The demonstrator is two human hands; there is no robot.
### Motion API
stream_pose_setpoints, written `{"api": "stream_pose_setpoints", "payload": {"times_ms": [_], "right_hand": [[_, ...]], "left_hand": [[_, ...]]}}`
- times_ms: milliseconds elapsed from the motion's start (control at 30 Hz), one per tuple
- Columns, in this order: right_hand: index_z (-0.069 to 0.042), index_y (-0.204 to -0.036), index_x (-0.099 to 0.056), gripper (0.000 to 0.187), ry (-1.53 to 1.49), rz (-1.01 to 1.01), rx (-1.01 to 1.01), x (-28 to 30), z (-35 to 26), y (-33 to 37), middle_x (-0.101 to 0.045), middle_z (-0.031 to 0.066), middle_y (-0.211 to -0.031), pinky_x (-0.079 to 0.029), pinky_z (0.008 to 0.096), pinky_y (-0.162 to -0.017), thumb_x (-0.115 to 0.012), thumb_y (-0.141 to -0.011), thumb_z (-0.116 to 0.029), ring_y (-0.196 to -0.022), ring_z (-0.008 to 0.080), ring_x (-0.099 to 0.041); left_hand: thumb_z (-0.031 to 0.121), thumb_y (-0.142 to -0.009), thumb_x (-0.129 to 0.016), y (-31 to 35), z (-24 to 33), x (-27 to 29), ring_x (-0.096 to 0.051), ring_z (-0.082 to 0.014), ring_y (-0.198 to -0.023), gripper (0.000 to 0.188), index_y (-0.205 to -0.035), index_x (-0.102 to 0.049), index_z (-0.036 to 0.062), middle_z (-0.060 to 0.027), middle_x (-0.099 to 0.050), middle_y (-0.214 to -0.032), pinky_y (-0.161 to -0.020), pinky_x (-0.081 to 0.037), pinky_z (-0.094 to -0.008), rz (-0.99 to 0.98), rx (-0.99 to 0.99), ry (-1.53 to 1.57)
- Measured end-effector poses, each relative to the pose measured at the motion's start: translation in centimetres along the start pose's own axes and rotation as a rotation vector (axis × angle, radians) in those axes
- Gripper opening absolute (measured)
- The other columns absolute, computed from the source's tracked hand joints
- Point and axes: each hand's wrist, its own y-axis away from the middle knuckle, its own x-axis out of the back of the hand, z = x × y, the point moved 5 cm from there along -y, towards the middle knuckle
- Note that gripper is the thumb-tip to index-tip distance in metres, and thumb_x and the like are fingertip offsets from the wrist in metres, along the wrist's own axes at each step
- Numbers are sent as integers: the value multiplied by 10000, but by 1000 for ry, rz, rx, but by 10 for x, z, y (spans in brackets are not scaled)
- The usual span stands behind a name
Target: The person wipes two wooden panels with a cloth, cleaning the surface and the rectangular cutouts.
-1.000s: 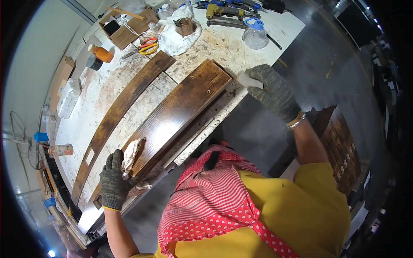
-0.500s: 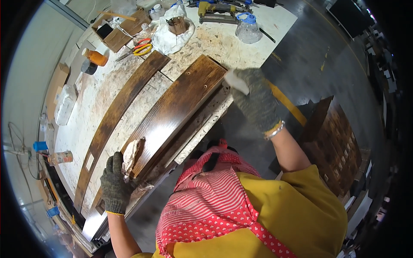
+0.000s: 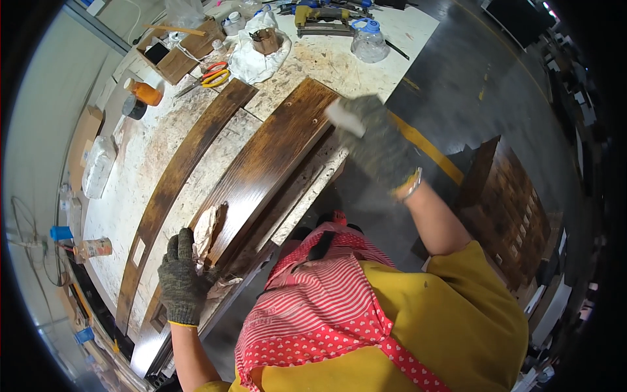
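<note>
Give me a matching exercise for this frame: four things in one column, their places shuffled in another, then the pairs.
Things
1. Left hand in dark grey knitted glove
2. Red-and-yellow-handled metal scissors
3. Right hand in dark grey knitted glove
4. Clear jar with blue lid

Places
A. Near the yellow nail gun
B. Holding a white pad near the broad brown wooden board's upper end
C. Beside the crumpled pale wad
D. By the narrow curved brown wooden strip's upper end

Pairs: 1-C, 2-D, 3-B, 4-A
</note>
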Motion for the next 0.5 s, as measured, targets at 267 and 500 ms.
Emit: {"api": "stream_pose_setpoints", "payload": {"times_ms": [267, 500], "right_hand": [[-47, -1195, -622, 378, 80, -256, 44, -69, -88, 66, -597, 148, -1141, -558, 384, -850, -721, -856, -184, -1031, 294, -629], [-30, -1171, -594, 386, -86, 40, -69, -38, -58, 38, -635, 146, -1123, -586, 330, -856, -750, -819, -55, -1022, 258, -657]], "left_hand": [[296, -701, -873, 5, -4, -2, -560, -434, -1236, 934, -1499, -421, 116, -255, -507, -1434, -1013, -475, -494, 117, -88, 49], [11, -886, -656, 89, -164, 2, -608, -300, -1172, 448, -1319, -616, 117, -139, -606, -1315, -925, -549, -411, 371, 29, 426]]}}
